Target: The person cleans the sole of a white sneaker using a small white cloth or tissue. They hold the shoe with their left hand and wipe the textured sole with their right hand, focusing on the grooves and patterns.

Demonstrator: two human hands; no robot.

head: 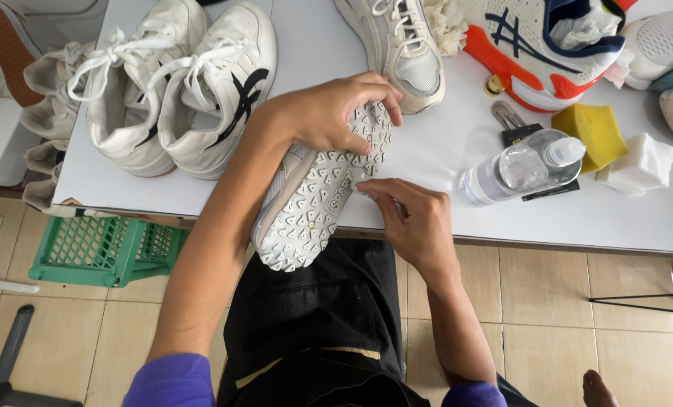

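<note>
Head view. Your left hand (pixel 336 113) is clamped over the toe end of a white shoe (pixel 317 192), fingers curled down across the front of the sole, thumb out of sight behind it. The shoe is turned sole-up, its studded tread facing you, toe on the table (pixel 442 143) edge under that hand, heel hanging off the edge over your black apron (pixel 314 316).

Your right hand (pixel 412 218) sits just beside the shoe, below and to the right of your left hand. Its fingers are drawn together, tips pinched and touching the sole's edge near the midfoot. You can't tell whether anything small is held between the tips; the hand is mostly closed.

Left of your left hand, near it: a pair of white trainers (pixel 178 90) with black stripes, laces loose, upright on the table. Just above your left fingertips: a cream mesh shoe (pixel 404 45), toe almost touching them.

Right of your right hand and a little above it: a clear bottle (pixel 517 169) lying on its side, white cap pointing right. Beyond that, a yellow sponge (pixel 596 132) and a white sponge (pixel 642 166), side by side. Above them, a white, navy and orange shoe (pixel 540 45) stuffed with paper.

Below the table, left of your left forearm: a green crate (pixel 106 249) on the tiled floor (pixel 570 301).
</note>
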